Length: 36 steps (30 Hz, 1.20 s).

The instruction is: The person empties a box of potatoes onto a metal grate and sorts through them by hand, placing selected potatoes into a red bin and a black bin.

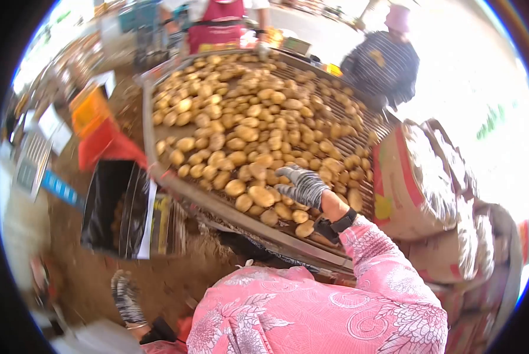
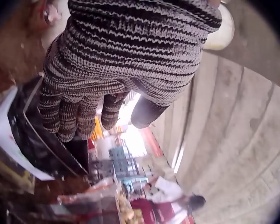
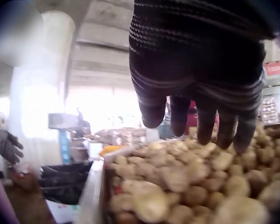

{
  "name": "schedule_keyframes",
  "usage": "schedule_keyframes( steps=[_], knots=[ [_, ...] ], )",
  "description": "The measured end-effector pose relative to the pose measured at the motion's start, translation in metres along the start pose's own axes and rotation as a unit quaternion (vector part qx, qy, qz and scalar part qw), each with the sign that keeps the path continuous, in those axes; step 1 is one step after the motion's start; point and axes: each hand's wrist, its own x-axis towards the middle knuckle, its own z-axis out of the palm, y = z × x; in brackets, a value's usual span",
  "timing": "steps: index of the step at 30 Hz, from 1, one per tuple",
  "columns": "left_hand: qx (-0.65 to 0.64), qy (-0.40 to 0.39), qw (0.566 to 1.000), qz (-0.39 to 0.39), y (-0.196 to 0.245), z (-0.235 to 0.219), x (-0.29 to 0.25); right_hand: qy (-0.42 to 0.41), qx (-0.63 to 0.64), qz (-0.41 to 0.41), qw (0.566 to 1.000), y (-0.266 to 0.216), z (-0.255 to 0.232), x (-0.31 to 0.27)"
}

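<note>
Many potatoes [image 1: 249, 133] lie spread over a slatted sorting table [image 1: 367, 127] in the head view. My right hand [image 1: 304, 187], in a black-and-white knit glove, is over the potatoes near the table's front side, fingers extended and parted. In the right wrist view the right hand [image 3: 198, 65] hangs above the potatoes [image 3: 182, 179] with nothing held. My left hand [image 1: 128, 298], gloved alike, is low at my left side, away from the table. The left wrist view shows the left hand [image 2: 126, 60] with loosely extended fingers and nothing in them.
A crate lined with black plastic [image 1: 108, 206] stands left of the table, below a red chute [image 1: 108, 144]. A scale [image 1: 31, 165] is farther left. Filled cartons [image 1: 415, 183] are stacked at right. A person in a maroon apron [image 1: 217, 23] and another in dark clothing [image 1: 382, 68] stand across the table.
</note>
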Motion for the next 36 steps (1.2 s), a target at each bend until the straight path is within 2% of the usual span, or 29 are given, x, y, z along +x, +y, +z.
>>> schedule_keyframes(
  steps=[1,2,4,5,6,7,10,11,12,14,16,18,20,22,23,24,27,28,29,30,32,33,35,36],
  knots=[
    [-0.020,-0.045,0.999,-0.013,0.004,0.028,0.003,0.017,-0.046,0.055,0.997,0.025,-0.003,-0.017],
    [0.074,-0.010,0.997,-0.024,0.023,0.094,0.002,-0.045,-0.097,0.134,0.985,0.049,-0.015,-0.019],
    [0.129,-0.103,0.986,-0.039,0.031,0.162,0.008,-0.121,-0.095,0.198,0.968,0.097,0.003,-0.046],
    [0.140,-0.113,0.983,-0.039,0.031,0.192,0.013,-0.147,-0.111,0.204,0.962,0.106,0.009,-0.059],
    [0.155,-0.191,0.969,-0.028,0.029,0.220,0.016,-0.148,-0.102,0.213,0.960,0.112,0.017,-0.070],
    [0.167,-0.266,0.949,-0.019,0.026,0.245,0.017,-0.139,-0.103,0.183,0.968,0.111,0.020,-0.080],
    [0.219,-0.352,0.910,-0.016,0.027,0.309,0.011,-0.150,-0.120,0.133,0.972,0.116,0.020,-0.086],
    [0.218,-0.371,0.902,-0.028,0.022,0.321,0.013,-0.191,-0.064,0.135,0.970,0.120,0.011,-0.081],
    [0.215,-0.388,0.896,-0.041,0.019,0.331,0.015,-0.232,-0.009,0.133,0.963,0.123,0.000,-0.075],
    [0.235,-0.411,0.880,-0.028,0.017,0.348,0.016,-0.211,0.004,0.106,0.972,0.126,-0.021,-0.056],
    [0.214,-0.412,0.880,-0.102,0.017,0.357,0.020,-0.208,0.049,0.117,0.970,0.130,-0.036,-0.022],
    [0.216,-0.411,0.878,-0.117,0.018,0.366,0.021,-0.065,0.071,0.045,0.994,0.139,-0.026,0.011],
    [0.217,-0.413,0.874,-0.134,0.017,0.369,0.023,-0.063,0.081,0.052,0.993,0.128,-0.031,0.053],
    [0.297,-0.433,0.851,-0.035,0.015,0.369,0.029,-0.038,0.096,0.061,0.993,0.127,-0.017,0.097],
    [0.269,-0.423,0.862,-0.079,0.009,0.366,0.034,-0.032,0.080,0.080,0.993,0.122,-0.012,0.115],
    [0.265,-0.418,0.865,-0.085,0.005,0.361,0.038,-0.027,0.062,0.098,0.993,0.118,-0.007,0.131],
    [0.217,-0.413,0.872,-0.147,0.013,0.356,0.044,-0.085,0.022,0.110,0.990,0.126,0.021,0.167],
    [0.211,-0.406,0.876,-0.153,0.011,0.352,0.049,-0.116,-0.007,0.113,0.987,0.121,0.023,0.173],
    [0.162,-0.401,0.884,-0.179,0.008,0.346,0.053,-0.112,-0.010,0.112,0.987,0.121,0.022,0.171],
    [0.114,-0.395,0.889,-0.204,0.005,0.342,0.055,-0.080,0.031,0.118,0.989,0.121,0.020,0.164],
    [0.098,-0.376,0.894,-0.222,0.012,0.347,0.054,0.001,0.100,0.088,0.991,0.128,0.025,0.151],
    [0.113,-0.391,0.889,-0.210,0.016,0.356,0.052,-0.003,0.095,0.085,0.992,0.125,0.025,0.145],
    [0.132,-0.438,0.868,-0.192,0.011,0.369,0.058,0.030,0.266,0.035,0.963,0.102,0.009,0.122],
    [0.128,-0.439,0.868,-0.192,0.013,0.382,0.054,0.037,0.220,-0.039,0.974,0.093,0.016,0.115]
  ],
)
